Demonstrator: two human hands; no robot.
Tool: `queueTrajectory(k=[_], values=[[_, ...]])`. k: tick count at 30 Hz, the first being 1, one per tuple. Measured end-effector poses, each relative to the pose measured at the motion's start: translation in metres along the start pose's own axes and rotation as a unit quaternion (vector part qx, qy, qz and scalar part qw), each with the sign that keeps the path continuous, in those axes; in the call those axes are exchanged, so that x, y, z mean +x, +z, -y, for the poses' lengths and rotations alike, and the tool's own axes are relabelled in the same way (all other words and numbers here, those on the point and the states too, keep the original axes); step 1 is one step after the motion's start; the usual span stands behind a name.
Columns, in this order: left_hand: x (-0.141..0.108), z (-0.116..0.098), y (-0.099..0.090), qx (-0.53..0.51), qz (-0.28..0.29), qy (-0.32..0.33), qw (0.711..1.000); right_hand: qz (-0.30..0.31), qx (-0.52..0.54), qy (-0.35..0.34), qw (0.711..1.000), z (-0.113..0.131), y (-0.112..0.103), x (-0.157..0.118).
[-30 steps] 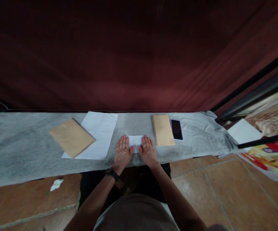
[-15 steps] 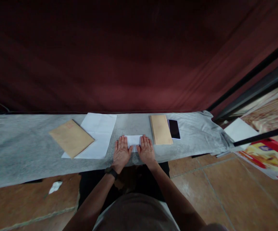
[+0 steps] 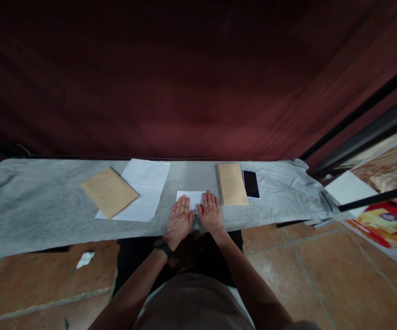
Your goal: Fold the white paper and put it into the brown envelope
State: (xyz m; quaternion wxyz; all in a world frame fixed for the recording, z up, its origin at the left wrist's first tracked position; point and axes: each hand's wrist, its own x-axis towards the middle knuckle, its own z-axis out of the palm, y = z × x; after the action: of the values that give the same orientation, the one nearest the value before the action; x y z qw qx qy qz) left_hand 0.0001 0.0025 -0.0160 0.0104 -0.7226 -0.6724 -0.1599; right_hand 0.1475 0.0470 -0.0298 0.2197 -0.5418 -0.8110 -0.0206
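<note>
A small folded sheet of white paper (image 3: 193,196) lies on the grey cloth in front of me. My left hand (image 3: 180,220) rests flat over its left part, fingers stretched out and pointing away from me. On the right end of the paper lies my right hand (image 3: 210,213), also flat with its fingers extended. Both hands press from above, and their thumbs almost meet near the paper's front edge. To the right of my right hand is a stack of brown envelopes (image 3: 233,184). Larger white sheets (image 3: 146,195) lie to the left, partly covered by another brown envelope (image 3: 111,192).
A smartphone (image 3: 251,184) lies beside the envelope stack. Grey cloth (image 3: 61,229) covers the long narrow table. A dark red curtain (image 3: 184,91) hangs behind it. At the right stand a black metal frame (image 3: 366,103) and a red-and-yellow box (image 3: 390,224). A white scrap (image 3: 85,259) is on the tiled floor.
My left hand has slid right and toward me across the paper, uncovering its left corner. My right hand stays on the right end. The view has shifted slightly.
</note>
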Motion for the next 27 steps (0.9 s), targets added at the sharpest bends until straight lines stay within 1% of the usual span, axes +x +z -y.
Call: queueTrajectory(k=[4, 9, 12, 14, 15, 18, 20, 23, 27], values=[[-0.008, 0.003, -0.005, 0.010, 0.002, 0.010, 1.000, -0.004, 0.008, -0.002, 1.000, 0.000, 0.000, -0.002], [-0.016, 0.004, -0.017, 0.005, 0.012, 0.078, 0.997, -0.004, 0.010, -0.006, 1.000, -0.001, -0.003, 0.001], [-0.016, 0.005, -0.021, 0.002, 0.016, 0.083, 0.996, 0.015, 0.000, 0.015, 1.000, 0.003, -0.008, 0.003], [-0.016, 0.006, -0.021, -0.002, 0.021, 0.081, 0.997, 0.028, 0.001, 0.021, 0.999, 0.011, -0.012, 0.001], [-0.016, 0.007, -0.020, -0.004, 0.025, 0.083, 0.996, 0.036, 0.007, 0.009, 0.999, 0.016, -0.014, -0.002], [-0.017, 0.009, -0.019, -0.005, 0.036, 0.094, 0.995, 0.052, 0.036, -0.057, 0.996, 0.030, -0.020, -0.017], [-0.018, 0.012, -0.019, -0.004, 0.039, 0.101, 0.994, 0.050, 0.039, -0.067, 0.996, 0.034, -0.022, -0.029], [-0.020, 0.015, -0.019, -0.005, 0.038, 0.106, 0.994, 0.042, 0.031, -0.059, 0.997, 0.029, -0.023, -0.041], [-0.024, 0.021, -0.019, -0.002, 0.035, 0.099, 0.994, 0.043, 0.025, -0.064, 0.997, 0.013, -0.026, -0.049]])
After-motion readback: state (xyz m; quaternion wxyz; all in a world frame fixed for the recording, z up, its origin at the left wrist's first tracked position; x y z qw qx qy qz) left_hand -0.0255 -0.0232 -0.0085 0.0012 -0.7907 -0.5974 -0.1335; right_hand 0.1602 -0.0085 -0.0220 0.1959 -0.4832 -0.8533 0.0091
